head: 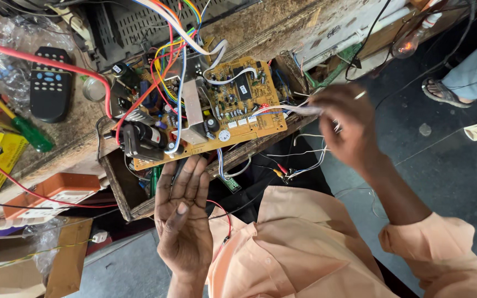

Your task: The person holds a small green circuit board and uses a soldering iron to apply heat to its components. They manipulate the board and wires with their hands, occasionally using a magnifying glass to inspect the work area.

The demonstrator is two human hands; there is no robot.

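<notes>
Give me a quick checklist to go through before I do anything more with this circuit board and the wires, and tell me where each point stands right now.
1. Circuit board supported: ok, it lies on the wooden bench, near edge overhanging.
2. Left hand steadying it: cannot tell, open palm, fingertips at the board's near edge, contact unclear.
3. Right hand grip: ok, fingers closed on the white wire bundle.
4. Bundle's connection to the board: cannot tell, the joint is too small to see.
5. Loose leads: not ok, thin wires dangle below the bench edge.
6. Red cable: not ok, it trails across the clutter by the remote control.
</notes>
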